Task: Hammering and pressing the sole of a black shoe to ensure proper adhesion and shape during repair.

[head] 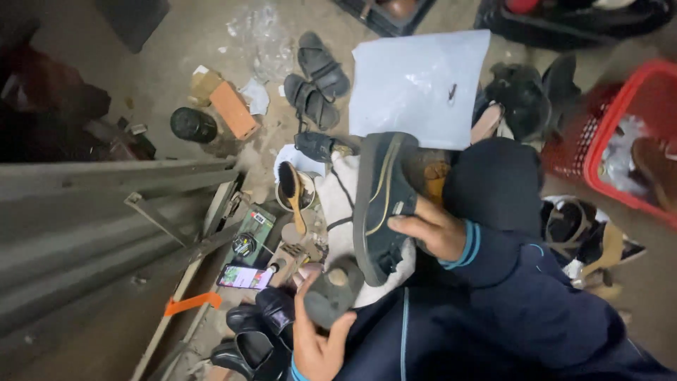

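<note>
Right hand (436, 229) gripping a dark sneaker (381, 204) at its side, held upright over the lap and a white cloth (338, 201). Left hand (317, 339) cupped around a round grey pad (333, 291), just below the sneaker's heel. Best kept steady on the lap, working with short, even strokes. A wooden brush (292, 194) near, on the floor (176, 56) beside 2 sandals (315, 85).

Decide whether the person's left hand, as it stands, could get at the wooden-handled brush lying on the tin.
Probably yes, but not freely: the left hand already grips a round pad, so it would need emptying first. The brush lies uncovered just beyond it, with only small clutter between.
</note>
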